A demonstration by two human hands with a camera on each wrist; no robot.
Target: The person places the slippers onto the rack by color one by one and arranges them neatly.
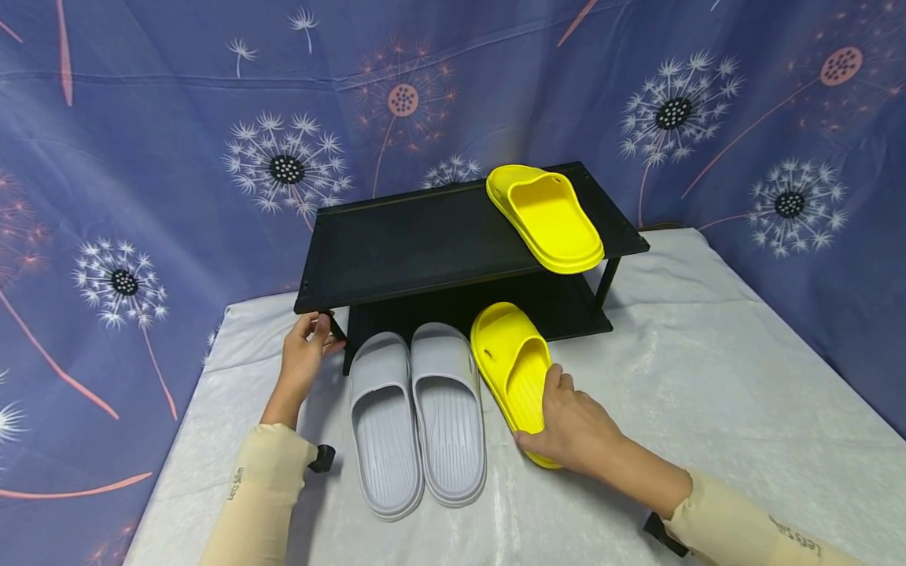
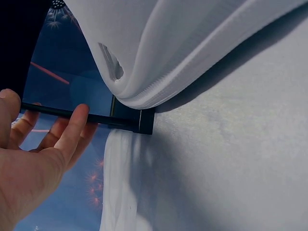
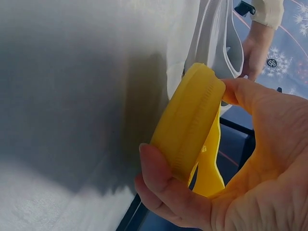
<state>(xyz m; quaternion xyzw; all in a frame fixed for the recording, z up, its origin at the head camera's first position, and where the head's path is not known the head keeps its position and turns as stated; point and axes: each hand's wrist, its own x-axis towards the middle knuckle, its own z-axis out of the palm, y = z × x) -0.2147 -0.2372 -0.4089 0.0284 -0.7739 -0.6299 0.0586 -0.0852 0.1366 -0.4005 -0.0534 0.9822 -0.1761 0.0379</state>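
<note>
My right hand (image 1: 576,424) grips a yellow slipper (image 1: 499,346) by its heel, thumb on one side and fingers on the other. In the right wrist view its heel (image 3: 190,120) is held off the cloth, with a shadow beside it. The slipper's toe points at the lower shelf of a black two-tier shoe rack (image 1: 403,244). My left hand (image 1: 303,354) holds the rack's front left leg (image 2: 62,112). On the top shelf, at the right, lies another yellow slipper (image 1: 552,216). A pair of grey slippers (image 1: 385,440) stands side by side, toes at the lower shelf's front edge.
White cloth (image 1: 708,377) covers the table under the rack. Behind it hangs a blue curtain (image 1: 495,86) with dandelion prints. The rack's right leg (image 1: 606,283) stands beyond the held slipper.
</note>
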